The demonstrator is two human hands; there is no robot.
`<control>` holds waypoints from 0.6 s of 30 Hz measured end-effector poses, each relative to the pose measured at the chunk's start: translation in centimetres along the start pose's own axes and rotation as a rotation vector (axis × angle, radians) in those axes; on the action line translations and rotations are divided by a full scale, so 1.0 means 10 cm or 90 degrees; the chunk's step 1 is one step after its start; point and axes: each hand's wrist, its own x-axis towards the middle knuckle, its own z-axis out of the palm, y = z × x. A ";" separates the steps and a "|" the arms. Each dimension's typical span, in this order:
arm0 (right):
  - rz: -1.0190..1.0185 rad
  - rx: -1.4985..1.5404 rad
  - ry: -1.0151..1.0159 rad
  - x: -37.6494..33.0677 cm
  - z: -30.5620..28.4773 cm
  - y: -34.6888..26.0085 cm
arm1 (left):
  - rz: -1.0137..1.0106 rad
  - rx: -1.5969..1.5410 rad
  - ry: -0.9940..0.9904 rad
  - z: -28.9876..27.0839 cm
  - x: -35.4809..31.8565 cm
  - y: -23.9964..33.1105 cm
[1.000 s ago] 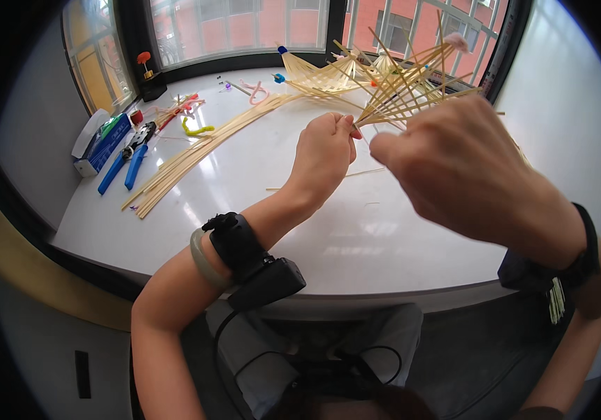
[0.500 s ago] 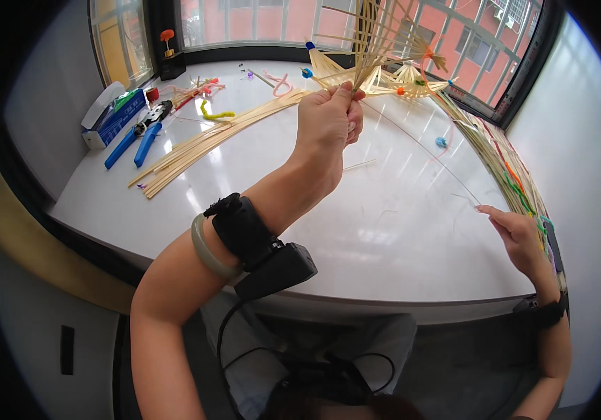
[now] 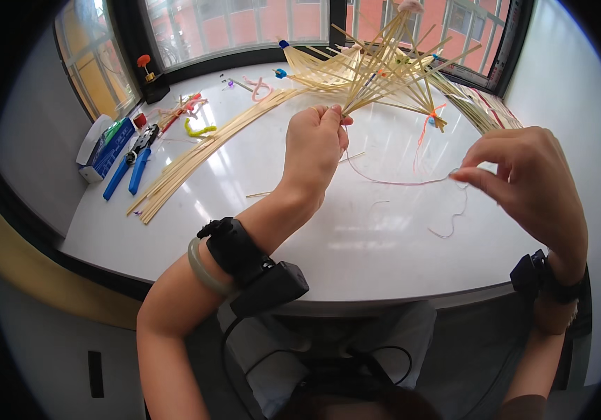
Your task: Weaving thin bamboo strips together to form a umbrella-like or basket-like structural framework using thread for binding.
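Note:
My left hand [image 3: 316, 143] is closed around one gathered tip of a woven piece of thin bamboo strips [image 3: 374, 82], which fans out beyond it toward the window. Another gathered corner of that piece carries an orange tie [image 3: 438, 112] with loose tails. From the left hand's grip a thin pale thread [image 3: 400, 184] sags across to my right hand [image 3: 535, 183]. There, thumb and fingertips pinch the thread, and its loose end [image 3: 454, 222] dangles in a curl below. The fingers hide the exact point where the thread meets the strips.
Flat bamboo strips [image 3: 206, 152] lie in a long bundle at the left, beside blue-handled pliers [image 3: 132, 164] and a blue box [image 3: 110, 148]. A yellow-green fuzzy stem [image 3: 198, 130] sits near them. More woven strips [image 3: 311, 68] stand by the window, with further strips [image 3: 470, 105] behind my right hand.
My right hand has risen and moved farther in, and the thread has gone from taut to slack. The woven piece has turned and tipped lower in my left hand. The whole view has shifted slightly.

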 end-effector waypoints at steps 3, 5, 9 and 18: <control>0.026 0.296 -0.077 0.18 0.24 -0.12 | 0.013 0.030 0.011 -0.04 -0.02 -0.02; 0.076 0.534 -0.028 0.29 0.54 -0.06 | 0.038 -0.024 -0.033 0.05 -0.06 0.02; 0.079 0.835 -0.043 0.52 0.95 -0.08 | 0.050 -0.016 -0.052 0.02 -0.08 0.00; 0.030 0.414 0.161 0.50 1.06 0.13 | -0.014 0.008 -0.089 -0.01 -0.08 -0.02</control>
